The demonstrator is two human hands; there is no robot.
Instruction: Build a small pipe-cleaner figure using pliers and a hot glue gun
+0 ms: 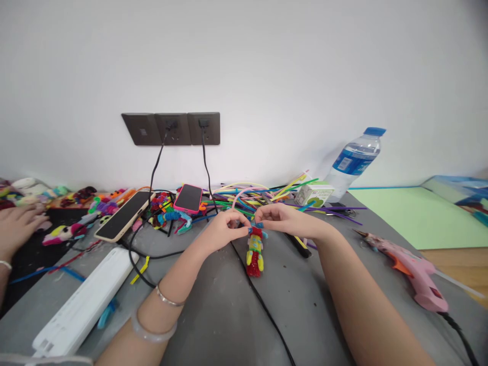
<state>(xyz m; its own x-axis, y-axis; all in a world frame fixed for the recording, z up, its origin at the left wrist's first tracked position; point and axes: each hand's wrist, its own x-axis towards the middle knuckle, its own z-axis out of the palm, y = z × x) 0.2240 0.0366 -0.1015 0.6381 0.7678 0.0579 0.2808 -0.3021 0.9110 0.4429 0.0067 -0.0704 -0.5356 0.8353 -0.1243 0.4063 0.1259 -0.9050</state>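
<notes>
A small figure of fuzzy pipe cleaners (254, 252), red, yellow and light blue, lies on the grey table between my hands. My left hand (225, 231) pinches at its upper end, thumb and forefinger pressed together. From the other side my right hand (284, 221) pinches the same blue and red end. The fingertips of both hands nearly meet there and partly hide that end. A black cable (263, 305) passes beside the figure.
A pink glue gun (414, 274) lies at the right. Behind my hands are loose pipe cleaners (244, 190), a small box (314, 194) and a tilted water bottle (353, 160). Leftward are two phones (127, 216), a white power strip (89, 300) and another person's hand (19, 226).
</notes>
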